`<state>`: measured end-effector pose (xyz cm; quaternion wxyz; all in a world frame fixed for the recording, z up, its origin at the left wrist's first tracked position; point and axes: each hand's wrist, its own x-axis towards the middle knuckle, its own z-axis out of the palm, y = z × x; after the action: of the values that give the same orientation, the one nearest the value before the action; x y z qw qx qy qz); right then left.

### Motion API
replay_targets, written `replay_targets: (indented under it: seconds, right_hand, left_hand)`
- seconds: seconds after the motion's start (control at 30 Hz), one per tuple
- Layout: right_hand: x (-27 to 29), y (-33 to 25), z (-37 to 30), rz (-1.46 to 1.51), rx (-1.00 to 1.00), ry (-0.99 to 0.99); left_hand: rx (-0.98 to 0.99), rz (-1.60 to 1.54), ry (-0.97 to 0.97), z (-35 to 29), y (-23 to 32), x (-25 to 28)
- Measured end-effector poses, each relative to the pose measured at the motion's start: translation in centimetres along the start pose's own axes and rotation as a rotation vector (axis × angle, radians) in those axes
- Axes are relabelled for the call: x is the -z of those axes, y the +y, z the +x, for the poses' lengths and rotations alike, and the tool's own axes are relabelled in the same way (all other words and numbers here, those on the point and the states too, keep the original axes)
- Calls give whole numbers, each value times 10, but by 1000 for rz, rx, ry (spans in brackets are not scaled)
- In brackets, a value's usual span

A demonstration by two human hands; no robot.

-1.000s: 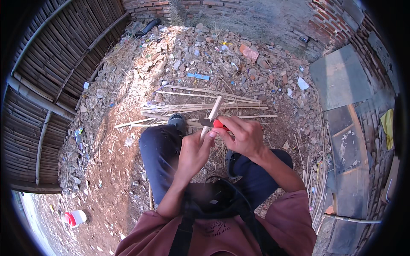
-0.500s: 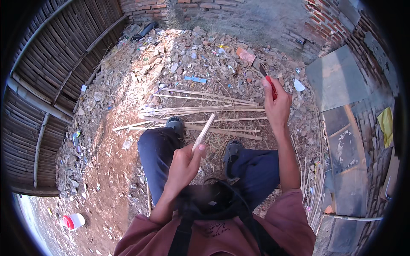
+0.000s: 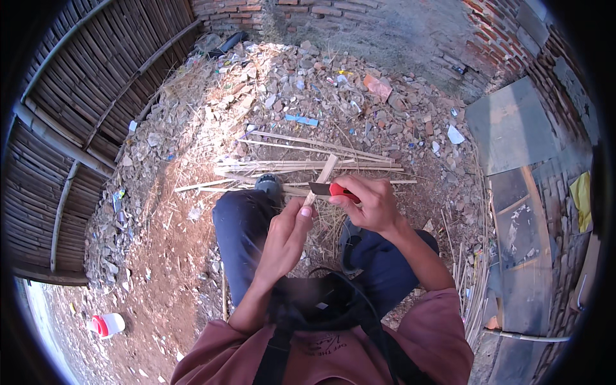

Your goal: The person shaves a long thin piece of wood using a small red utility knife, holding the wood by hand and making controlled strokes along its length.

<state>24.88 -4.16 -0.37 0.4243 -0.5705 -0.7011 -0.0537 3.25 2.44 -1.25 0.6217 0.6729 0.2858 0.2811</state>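
My left hand (image 3: 287, 232) is closed on the lower end of a pale bamboo strip (image 3: 328, 167), which slants up and away to the right. My right hand (image 3: 372, 202) grips the red handle of a knife (image 3: 319, 188). Its dark blade lies across the strip, just above my left fingers, and looks to be touching it. Beyond both hands, several long bamboo strips (image 3: 276, 167) lie crosswise on the ground by my feet.
Rubble and litter (image 3: 301, 83) cover the ground up to a brick wall (image 3: 359, 25). A bamboo slat wall (image 3: 96, 96) rises at left, with a white tub with a red lid (image 3: 113, 325) near it. Boards (image 3: 510, 125) lean at right, beside more long thin strips (image 3: 476, 289).
My right hand has brought the knife down and left from the upper right onto the bamboo strip. The left hand has shifted slightly up and right, still holding the strip.
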Motion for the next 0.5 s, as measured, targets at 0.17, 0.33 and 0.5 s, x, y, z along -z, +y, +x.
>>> replay_targets:
  seconds: [0.17, 0.33, 0.5]
  right_hand:
    - [-2, -1, -4, 9, 45, -67]
    - [0, 2, -5, -17, 57, -56]
    - [1, 1, -4, -62, 67, -40]
  left_hand:
    - [-11, -117, -63, 2, -8, -1]
    - [-55, 29, -9, 1, 0, -6]
    - [-109, 181, 83, -2, 8, -11]
